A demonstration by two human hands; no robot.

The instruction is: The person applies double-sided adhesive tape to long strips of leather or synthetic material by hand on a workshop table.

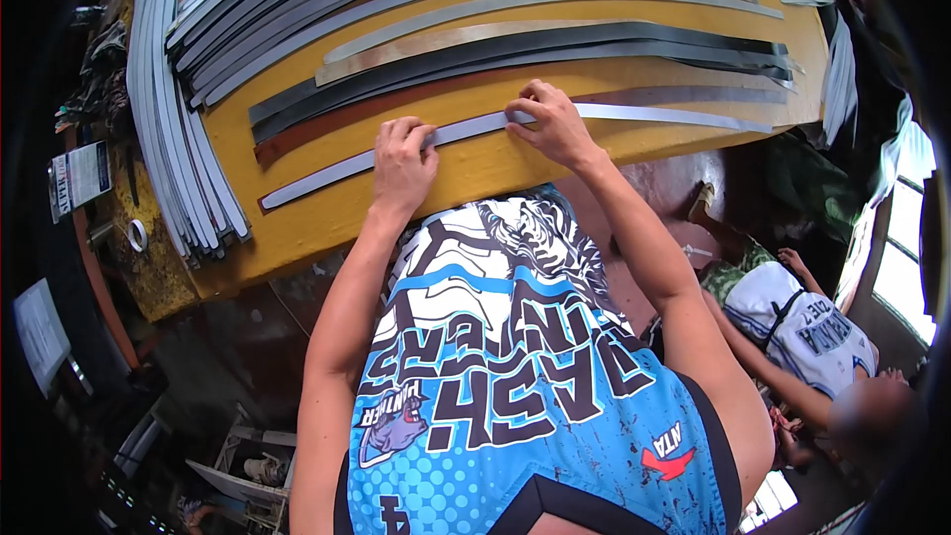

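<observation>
A long, narrow light-grey strip (pixel 466 128) lies along the near edge of the yellow table, with a thin reddish edge showing at its left end. My left hand (pixel 402 163) is closed at the strip's left-middle part, fingers curled down onto it. Farther right, my right hand (pixel 557 126) pinches the same strip between thumb and fingers. Small grey bits show at the fingertips of both hands; what they are I cannot make out. Just beyond the hands lies a bundle of black strips (pixel 515 52), with brown and tan strips next to it.
Many grey strips (pixel 396 10) cover the far part of the yellow table (pixel 327 228). Another bundle of pale strips (pixel 163 89) hangs over its left side. A roll of tape (pixel 137 235) is at the left. At lower right another person (pixel 792 327) sits close by.
</observation>
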